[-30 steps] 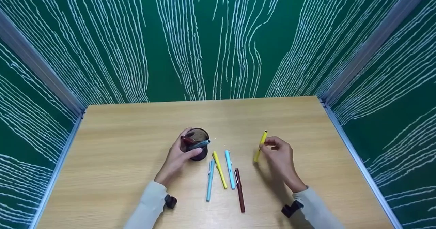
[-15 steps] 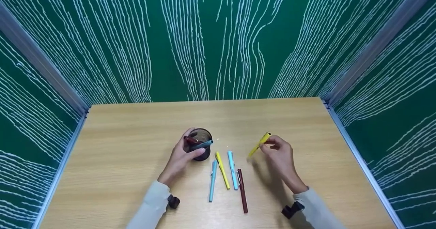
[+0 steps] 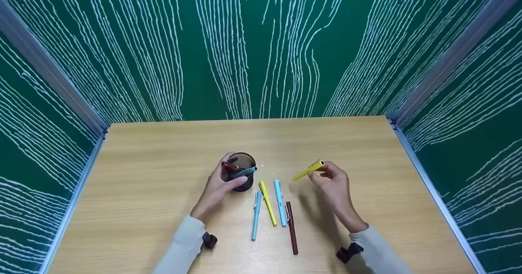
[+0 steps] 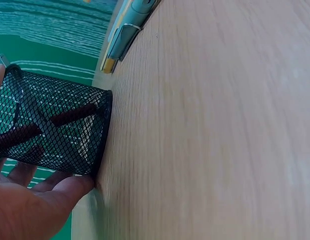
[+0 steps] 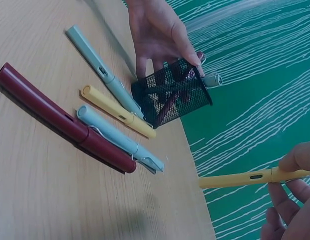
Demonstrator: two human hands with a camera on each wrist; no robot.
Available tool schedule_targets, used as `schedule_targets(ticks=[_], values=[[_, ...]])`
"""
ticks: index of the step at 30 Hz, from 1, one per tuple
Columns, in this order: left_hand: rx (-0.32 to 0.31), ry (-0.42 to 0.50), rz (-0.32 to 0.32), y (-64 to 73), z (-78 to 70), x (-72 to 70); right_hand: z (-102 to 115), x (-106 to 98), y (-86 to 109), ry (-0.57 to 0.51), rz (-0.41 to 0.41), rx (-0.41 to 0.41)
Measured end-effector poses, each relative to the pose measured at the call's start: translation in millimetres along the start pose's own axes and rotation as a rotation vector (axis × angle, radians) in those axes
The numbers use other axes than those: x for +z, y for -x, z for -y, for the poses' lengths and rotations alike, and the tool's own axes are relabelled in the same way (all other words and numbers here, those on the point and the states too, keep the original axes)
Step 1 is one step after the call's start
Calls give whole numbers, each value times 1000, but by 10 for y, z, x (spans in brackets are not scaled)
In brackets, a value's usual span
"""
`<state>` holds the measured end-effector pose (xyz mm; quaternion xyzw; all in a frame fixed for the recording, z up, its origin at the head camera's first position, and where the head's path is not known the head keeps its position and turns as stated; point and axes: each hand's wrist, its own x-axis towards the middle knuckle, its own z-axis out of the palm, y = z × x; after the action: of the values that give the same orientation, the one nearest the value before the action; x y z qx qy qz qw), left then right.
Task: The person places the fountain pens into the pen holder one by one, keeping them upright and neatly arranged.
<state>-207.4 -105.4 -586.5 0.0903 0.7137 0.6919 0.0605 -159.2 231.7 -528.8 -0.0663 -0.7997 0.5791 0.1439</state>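
My left hand grips a black mesh pen cup, which stands upright on the table. Inside it lean a dark red pen and a blue-grey pen, their capped ends at the rim. To the right, my right hand pinches a yellow pen near its cap, held slantwise above the table. Between the hands lie a teal pen, a second yellow pen, a light blue pen and a second dark red pen, roughly side by side.
The wooden table meets a green wall with white wavy lines at its far edge. Metal rails run along both sides. A couple of tiny white specks lie right of the cup.
The yellow pen in my right hand has swung from nearly upright to a flatter slant, its lower end moving left and up. My left hand keeps its grip on the cup.
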Motion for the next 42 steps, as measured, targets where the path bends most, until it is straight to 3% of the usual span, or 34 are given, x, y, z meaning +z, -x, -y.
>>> schedule_targets(ticks=[9,20,29,42], values=[[-4,-29,-5,-4,10,-11,34,71,9,-11,34,5],[-17,-18,-11,-8,8,-20,110,157,16,-44,91,-90],[-10,9,3,4,-4,5,198,231,15,-56,93,-108],[-32,-25,-12,1,12,-1,370,391,-27,-53,134,-153]])
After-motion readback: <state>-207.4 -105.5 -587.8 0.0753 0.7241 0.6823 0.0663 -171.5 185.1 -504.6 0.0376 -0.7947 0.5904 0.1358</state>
